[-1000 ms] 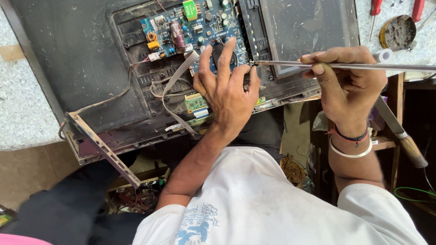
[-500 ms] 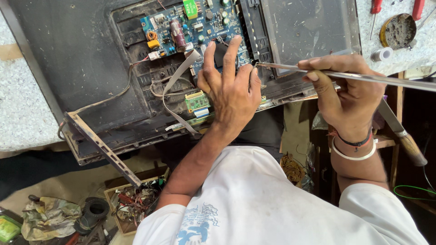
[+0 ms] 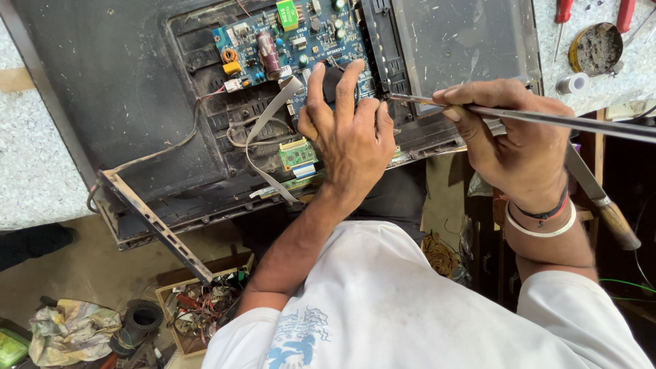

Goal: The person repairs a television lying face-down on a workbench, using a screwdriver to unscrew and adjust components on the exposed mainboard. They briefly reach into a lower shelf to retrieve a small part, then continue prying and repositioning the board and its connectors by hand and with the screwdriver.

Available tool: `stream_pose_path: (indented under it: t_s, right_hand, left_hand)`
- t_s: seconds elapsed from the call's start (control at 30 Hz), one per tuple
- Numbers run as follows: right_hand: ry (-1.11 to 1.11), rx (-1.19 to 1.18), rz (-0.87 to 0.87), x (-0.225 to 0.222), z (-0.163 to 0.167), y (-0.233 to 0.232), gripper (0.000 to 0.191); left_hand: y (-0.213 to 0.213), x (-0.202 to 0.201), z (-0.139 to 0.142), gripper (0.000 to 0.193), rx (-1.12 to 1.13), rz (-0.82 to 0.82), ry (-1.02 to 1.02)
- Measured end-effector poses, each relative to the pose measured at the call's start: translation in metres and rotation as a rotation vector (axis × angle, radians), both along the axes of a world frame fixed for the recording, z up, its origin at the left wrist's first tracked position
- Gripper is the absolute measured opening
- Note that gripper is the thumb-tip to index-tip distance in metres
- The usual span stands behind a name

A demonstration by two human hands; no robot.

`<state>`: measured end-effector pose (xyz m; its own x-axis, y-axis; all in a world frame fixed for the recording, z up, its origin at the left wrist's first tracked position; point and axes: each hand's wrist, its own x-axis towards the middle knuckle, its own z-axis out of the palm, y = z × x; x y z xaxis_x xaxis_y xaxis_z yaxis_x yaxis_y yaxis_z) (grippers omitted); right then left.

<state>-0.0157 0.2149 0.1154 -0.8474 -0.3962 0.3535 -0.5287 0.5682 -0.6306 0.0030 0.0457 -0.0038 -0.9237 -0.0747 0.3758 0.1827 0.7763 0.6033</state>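
fingers of the right hand (image 3: 516, 147) pinched a soldering iron (image 3: 547, 119), tip near the blue circuit board (image 3: 301, 37); the left hand (image 3: 348, 133) lay spread, bracing there. soldering seemingly underway; next called for steady tip placement.

Left hand (image 3: 352, 133) flat, fingers spread; right hand (image 3: 516, 140) pinched shut.

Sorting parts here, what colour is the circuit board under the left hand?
Blue circuit board, clearest in the head view.
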Motion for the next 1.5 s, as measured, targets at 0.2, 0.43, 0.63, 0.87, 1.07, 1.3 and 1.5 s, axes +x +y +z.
stream_pose_path:
  t_s: [0.2,0.43,0.63,0.87,1.07,1.3,1.5]
  right_hand:
    - [0.006,0.009,-0.01,0.0,-0.001,-0.001,0.013]
    - [0.016,-0.015,0.013,-0.001,-0.004,-0.002,0.012]
    - [0.001,-0.024,0.002,0.0,-0.005,0.0,0.011]
    - [-0.005,-0.067,0.035,-0.003,-0.008,0.0,0.013]
    - [0.056,0.066,0.042,-0.007,-0.001,-0.003,0.013]
    - [0.006,0.099,0.062,-0.011,0.008,-0.005,0.012]
    - [0.0,0.119,0.111,-0.022,0.009,0.0,0.012]
  left_hand:
    - [0.0,0.0,0.0,0.011,0.009,0.001,-0.001]
    - [0.0,-0.002,0.0,0.011,0.06,0.009,-0.03]
    - [-0.001,-0.003,0.0,0.012,0.076,0.008,-0.036]
    - [0.001,0.0,-0.002,0.01,0.048,0.011,-0.03]
    - [0.004,-0.001,-0.002,0.011,0.05,0.028,-0.026]
    - [0.003,0.0,0.002,0.013,0.022,0.036,-0.045]
    - [0.001,-0.001,0.003,0.015,0.015,0.038,-0.046]
